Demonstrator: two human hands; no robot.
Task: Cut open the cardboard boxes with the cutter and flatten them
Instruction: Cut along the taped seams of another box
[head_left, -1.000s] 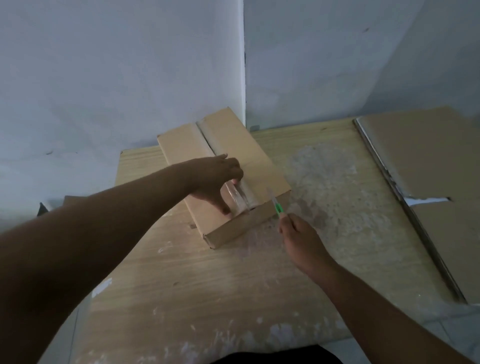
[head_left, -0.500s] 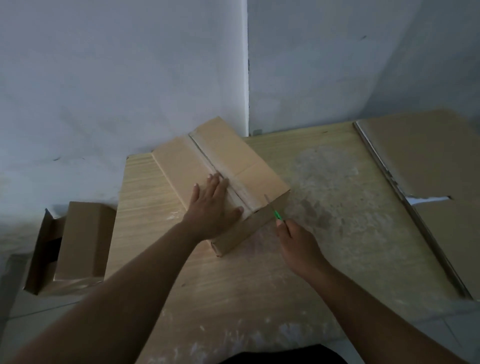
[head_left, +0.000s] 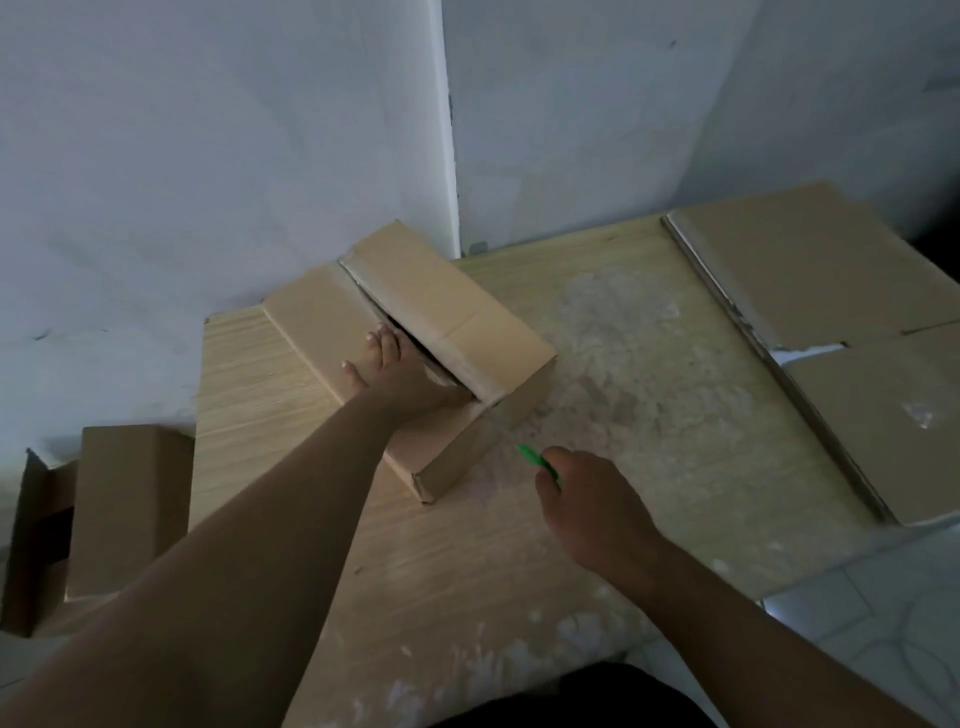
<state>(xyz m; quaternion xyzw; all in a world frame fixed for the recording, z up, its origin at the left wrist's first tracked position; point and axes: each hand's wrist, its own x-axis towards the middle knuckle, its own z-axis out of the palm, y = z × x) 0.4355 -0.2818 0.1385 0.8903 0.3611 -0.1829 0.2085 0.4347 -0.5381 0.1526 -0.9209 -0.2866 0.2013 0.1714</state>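
Note:
A brown cardboard box (head_left: 457, 322) lies at an angle on the wooden table (head_left: 519, 545), its top seam parted into a dark gap. My left hand (head_left: 395, 376) lies on the box's left top flap, fingers straight, some of them reaching into the gap. My right hand (head_left: 587, 499) hovers over the table just right of the box's near corner and grips a green cutter (head_left: 535, 457), whose tip points toward the box without touching it.
Flattened cardboard sheets (head_left: 831, 322) cover the table's right side. More brown boxes (head_left: 119, 504) stand on the floor left of the table. White walls meet in a corner right behind the box. Tiled floor shows at the lower right.
The top seam has opened into a gap and the right flap has lifted. My left hand slid toward the seam with fingers entering it. My right hand drew the cutter back from the box.

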